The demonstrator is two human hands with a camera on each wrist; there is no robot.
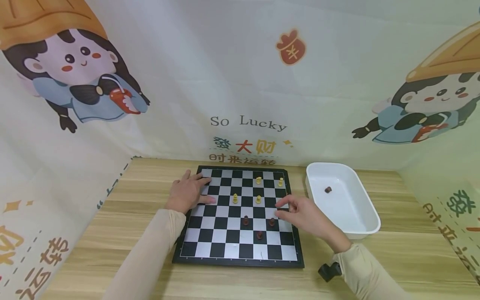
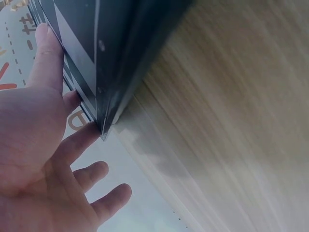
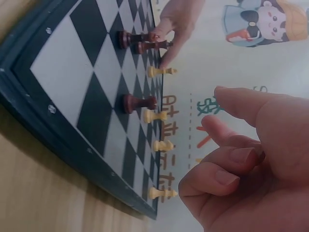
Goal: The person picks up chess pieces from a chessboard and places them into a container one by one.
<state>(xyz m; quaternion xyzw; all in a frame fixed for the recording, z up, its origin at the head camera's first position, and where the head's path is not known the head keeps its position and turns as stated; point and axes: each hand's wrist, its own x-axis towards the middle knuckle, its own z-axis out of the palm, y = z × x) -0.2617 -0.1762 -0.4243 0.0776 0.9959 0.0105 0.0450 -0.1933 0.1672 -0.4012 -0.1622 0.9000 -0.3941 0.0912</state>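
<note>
A black-and-white chessboard (image 1: 228, 248) lies on the table. My left hand (image 1: 187, 192) rests on its left side, fingers spread; in the left wrist view this hand (image 2: 43, 130) touches the board's edge. Above the board's right side hovers my right hand (image 1: 304, 211), its thumb and index finger apart with nothing between them. In the right wrist view the other fingers (image 3: 212, 179) are bent loosely. Dark red chess pieces stand nearer me: one (image 1: 245, 220), another (image 1: 271, 222) by the right hand, and a third (image 1: 259, 235). Several pale yellow pieces (image 1: 235, 198) stand farther back.
Right of the board stands a white plastic tray (image 1: 343, 212) with one dark piece (image 1: 328, 189) in it. A black device (image 1: 330, 271) sits at my right wrist. Behind the wooden table (image 1: 150, 171) hangs a printed cloth (image 1: 247, 83).
</note>
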